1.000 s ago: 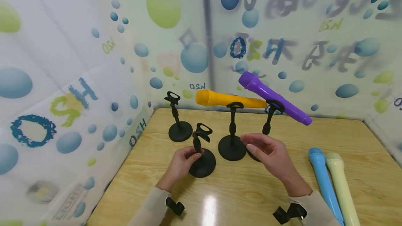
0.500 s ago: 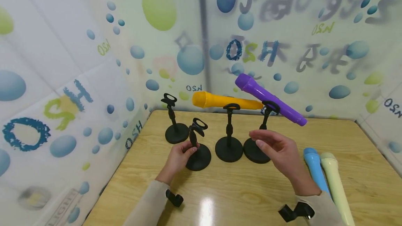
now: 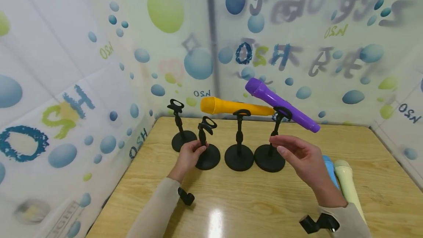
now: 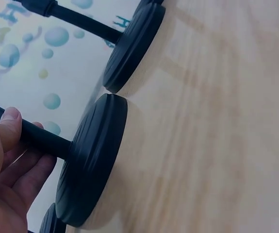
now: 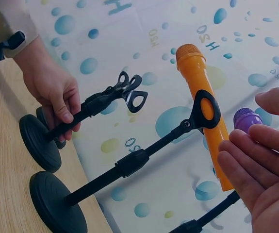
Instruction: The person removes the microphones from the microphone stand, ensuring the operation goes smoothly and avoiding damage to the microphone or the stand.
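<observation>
The left hand (image 3: 190, 155) grasps the near stand (image 3: 202, 137) by its thin pole, low, a little above the base. This stand is to the left of the orange mic (image 3: 231, 105) and closer to the person; its clip (image 3: 209, 124) carries no mic. The right hand (image 3: 302, 159) holds nothing (its fingers are only softly bent), to the right of the orange mic and also closer to the person. The purple mic (image 3: 271, 98) sits in its clip, right of the orange mic.

In my judgement, the step is to settle the place of the stand. For doing it well, I would keep this low grip, so the base should remain level, and guide it gently along the table (image 3: 257, 201). Whether the base is fully flat now, I cannot tell. I would also leave some space from the back stand (image 3: 179, 122), farther left of the orange mic, because the two could knock together.
</observation>
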A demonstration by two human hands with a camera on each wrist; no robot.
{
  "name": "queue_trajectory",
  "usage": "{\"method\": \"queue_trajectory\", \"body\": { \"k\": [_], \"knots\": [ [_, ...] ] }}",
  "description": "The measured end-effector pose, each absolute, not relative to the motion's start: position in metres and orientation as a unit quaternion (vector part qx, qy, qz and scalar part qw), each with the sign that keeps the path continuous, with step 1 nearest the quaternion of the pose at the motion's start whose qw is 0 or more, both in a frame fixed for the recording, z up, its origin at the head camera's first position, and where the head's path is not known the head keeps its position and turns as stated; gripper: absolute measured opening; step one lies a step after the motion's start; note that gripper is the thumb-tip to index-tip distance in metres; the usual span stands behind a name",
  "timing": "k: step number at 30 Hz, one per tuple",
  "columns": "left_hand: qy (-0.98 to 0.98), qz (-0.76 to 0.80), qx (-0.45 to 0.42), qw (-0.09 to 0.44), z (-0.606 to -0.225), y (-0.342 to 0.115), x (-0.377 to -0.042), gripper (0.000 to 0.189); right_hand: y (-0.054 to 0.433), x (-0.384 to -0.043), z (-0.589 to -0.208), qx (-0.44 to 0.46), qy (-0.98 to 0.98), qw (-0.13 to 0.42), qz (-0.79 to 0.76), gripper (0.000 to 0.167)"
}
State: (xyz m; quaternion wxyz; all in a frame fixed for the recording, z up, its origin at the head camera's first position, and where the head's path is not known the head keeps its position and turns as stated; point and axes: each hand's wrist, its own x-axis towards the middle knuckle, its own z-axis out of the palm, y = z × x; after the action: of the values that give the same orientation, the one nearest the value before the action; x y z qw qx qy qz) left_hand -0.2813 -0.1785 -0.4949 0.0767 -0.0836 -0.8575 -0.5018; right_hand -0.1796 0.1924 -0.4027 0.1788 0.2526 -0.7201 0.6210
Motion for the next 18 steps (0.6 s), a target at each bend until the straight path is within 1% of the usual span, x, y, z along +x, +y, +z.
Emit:
{"method": "queue_trajectory", "body": {
  "k": [11, 18],
  "knots": [
    [-0.854, -0.507, -0.079, 0.085, -0.496, -0.175, -0.298, 0.02, 0.201, -0.176, -0.403, 0.239, -0.755, 0.169, 0.586, 0.03],
    [-0.854, -0.511, -0.051, 0.089, -0.495, -0.169, -0.31, 0.024, 0.205, -0.174, -0.406, 0.23, -0.76, 0.168, 0.585, 0.029]
  ]
}}
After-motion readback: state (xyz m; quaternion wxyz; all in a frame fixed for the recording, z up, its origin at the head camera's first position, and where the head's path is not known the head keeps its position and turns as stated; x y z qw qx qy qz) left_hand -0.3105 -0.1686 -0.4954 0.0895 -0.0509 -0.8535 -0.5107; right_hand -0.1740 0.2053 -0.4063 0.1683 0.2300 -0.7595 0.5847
